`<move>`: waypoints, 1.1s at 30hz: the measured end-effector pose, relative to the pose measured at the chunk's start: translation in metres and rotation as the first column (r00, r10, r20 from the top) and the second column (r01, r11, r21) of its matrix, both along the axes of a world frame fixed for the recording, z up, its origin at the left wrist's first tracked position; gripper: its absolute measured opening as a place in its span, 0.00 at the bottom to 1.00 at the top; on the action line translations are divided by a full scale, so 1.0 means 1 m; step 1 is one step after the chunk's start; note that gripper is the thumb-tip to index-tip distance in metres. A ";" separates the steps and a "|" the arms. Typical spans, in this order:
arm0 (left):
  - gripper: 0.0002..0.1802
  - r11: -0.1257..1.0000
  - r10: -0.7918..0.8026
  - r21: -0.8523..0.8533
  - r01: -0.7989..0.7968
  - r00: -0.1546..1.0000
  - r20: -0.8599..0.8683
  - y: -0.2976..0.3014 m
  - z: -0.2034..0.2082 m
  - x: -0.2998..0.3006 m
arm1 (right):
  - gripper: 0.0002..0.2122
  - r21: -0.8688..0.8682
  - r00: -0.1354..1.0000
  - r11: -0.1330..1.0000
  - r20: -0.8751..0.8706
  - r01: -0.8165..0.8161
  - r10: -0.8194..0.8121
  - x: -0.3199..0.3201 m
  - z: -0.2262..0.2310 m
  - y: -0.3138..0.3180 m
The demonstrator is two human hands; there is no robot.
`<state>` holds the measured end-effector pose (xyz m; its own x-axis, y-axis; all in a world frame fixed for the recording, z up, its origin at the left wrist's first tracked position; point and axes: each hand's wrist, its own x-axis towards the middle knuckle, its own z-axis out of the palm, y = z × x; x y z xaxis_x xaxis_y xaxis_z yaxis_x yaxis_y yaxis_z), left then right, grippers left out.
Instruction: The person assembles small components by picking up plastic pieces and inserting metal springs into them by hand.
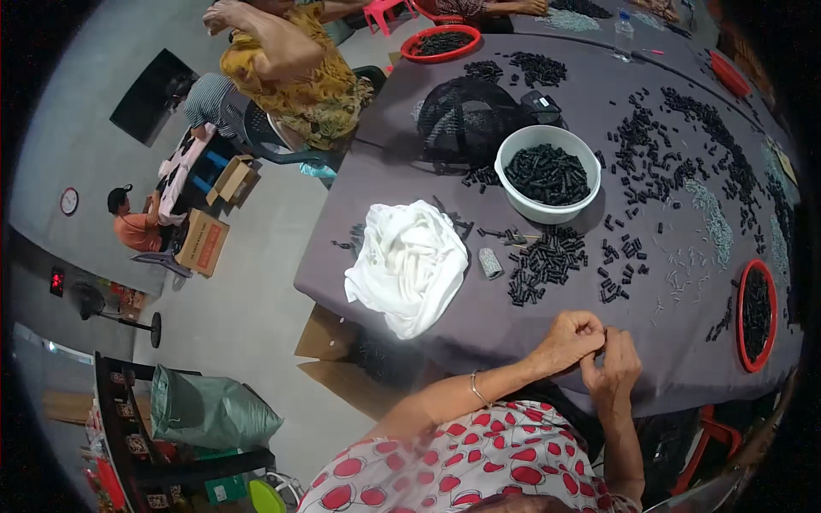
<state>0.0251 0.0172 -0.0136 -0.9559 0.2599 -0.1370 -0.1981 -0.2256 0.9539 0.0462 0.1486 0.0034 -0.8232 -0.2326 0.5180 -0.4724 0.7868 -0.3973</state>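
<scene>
My left hand (568, 342), with a bangle at its wrist, and my right hand (617, 366) meet over the near edge of the grey-covered table (479, 329). Their fingertips pinch a small black piece between them, mostly hidden by the fingers. Beyond my left hand lies a pile of short black tubular parts (547, 265). A white bowl (594, 184) full of the same black parts stands behind the pile. More loose black parts (623, 256) and thin pale metal pins (682, 278) are scattered farther right. A small grey cylinder (490, 263) sits left of the pile.
A crumpled white cloth (406, 265) lies at the table's left edge, with a black mesh cap (466, 120) behind it. Red trays (756, 316) of black parts stand right and far left. An open carton (329, 342) is below the edge. People sit around the table.
</scene>
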 end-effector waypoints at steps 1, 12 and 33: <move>0.03 1.000 0.006 0.005 -0.006 1.000 -0.003 0.000 0.001 -0.001 | 0.13 -0.003 1.000 1.000 -0.005 -0.006 0.006 -0.001 -0.002 0.001; 0.04 0.988 0.044 -0.142 -0.055 0.996 -0.080 -0.002 0.008 0.001 | 0.11 -0.067 0.997 0.996 -0.054 -0.062 0.059 -0.008 0.000 -0.001; 0.02 0.995 0.032 -0.098 -0.024 0.996 0.086 -0.001 0.021 0.000 | 0.12 -0.051 0.987 0.997 -0.154 -0.053 0.045 -0.012 -0.008 0.009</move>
<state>0.0252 0.0160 0.0077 -0.9459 0.2149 -0.2432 -0.2761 -0.1393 0.9510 0.0340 0.1577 -0.0051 -0.7218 -0.2384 0.6498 -0.5681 0.7403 -0.3594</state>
